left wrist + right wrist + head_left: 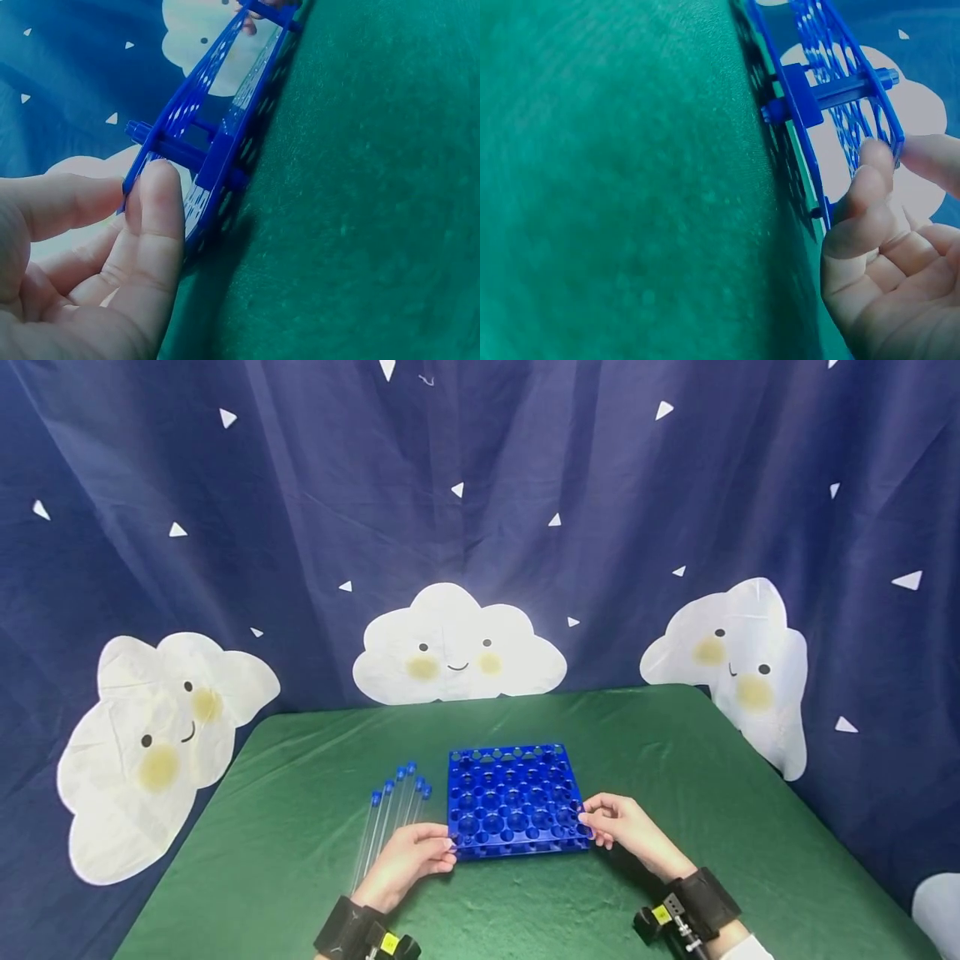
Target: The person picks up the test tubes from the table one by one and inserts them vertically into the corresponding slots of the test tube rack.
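A blue test tube rack with rows of round holes lies flat on the green table. My left hand pinches its near left corner; the left wrist view shows the thumb on the rack's top plate edge. My right hand pinches the near right corner, with the thumb against the rack's edge. Several clear tubes with blue caps lie side by side just left of the rack, beside my left hand.
A dark blue curtain with white cloud faces hangs behind the table. The table's edges fall away at left and right. Black wrist straps with cameras sit on both forearms.
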The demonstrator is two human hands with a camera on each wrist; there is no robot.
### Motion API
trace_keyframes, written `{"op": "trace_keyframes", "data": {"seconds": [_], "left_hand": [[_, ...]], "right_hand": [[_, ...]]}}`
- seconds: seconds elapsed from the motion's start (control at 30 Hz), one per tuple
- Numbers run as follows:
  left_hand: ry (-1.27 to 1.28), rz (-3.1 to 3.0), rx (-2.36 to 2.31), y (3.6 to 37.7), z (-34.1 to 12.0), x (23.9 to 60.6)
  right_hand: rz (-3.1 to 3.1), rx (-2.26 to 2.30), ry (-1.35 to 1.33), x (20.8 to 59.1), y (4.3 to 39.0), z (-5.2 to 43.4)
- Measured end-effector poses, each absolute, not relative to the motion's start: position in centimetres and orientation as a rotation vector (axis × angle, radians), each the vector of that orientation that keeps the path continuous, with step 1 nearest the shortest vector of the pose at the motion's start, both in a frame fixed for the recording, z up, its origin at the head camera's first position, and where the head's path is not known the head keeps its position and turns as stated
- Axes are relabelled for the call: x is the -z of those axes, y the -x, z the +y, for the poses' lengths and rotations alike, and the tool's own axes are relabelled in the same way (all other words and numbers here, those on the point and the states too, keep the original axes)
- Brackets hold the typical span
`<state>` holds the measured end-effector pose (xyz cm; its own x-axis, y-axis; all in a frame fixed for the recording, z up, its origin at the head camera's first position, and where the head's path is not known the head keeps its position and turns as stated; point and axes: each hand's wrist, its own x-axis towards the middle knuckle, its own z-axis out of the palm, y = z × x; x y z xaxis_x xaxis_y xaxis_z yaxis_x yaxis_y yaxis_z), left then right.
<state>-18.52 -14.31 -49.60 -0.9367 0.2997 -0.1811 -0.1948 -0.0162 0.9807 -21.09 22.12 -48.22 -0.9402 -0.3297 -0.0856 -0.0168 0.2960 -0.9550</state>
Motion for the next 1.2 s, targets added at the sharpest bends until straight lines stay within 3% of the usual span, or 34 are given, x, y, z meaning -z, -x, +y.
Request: {"op": "trace_keyframes", "data": {"seconds": [0.37,0.8,1.2], "left_hand": [[-0.137,2.161,-1.852,18.5,-14.6,47.6],[-0.014,2.676,-1.575,21.5,-15.6,43.6],[-0.019,3.047,-0.879,24.0,-15.1,44.9]], "right_hand": [[2.047,1.720,0.363,49.1,20.9,22.9],[2.013,1.703,0.432,49.4,21.0,23.1],[2.008,1.712,0.418,49.2,20.9,23.1]]}}
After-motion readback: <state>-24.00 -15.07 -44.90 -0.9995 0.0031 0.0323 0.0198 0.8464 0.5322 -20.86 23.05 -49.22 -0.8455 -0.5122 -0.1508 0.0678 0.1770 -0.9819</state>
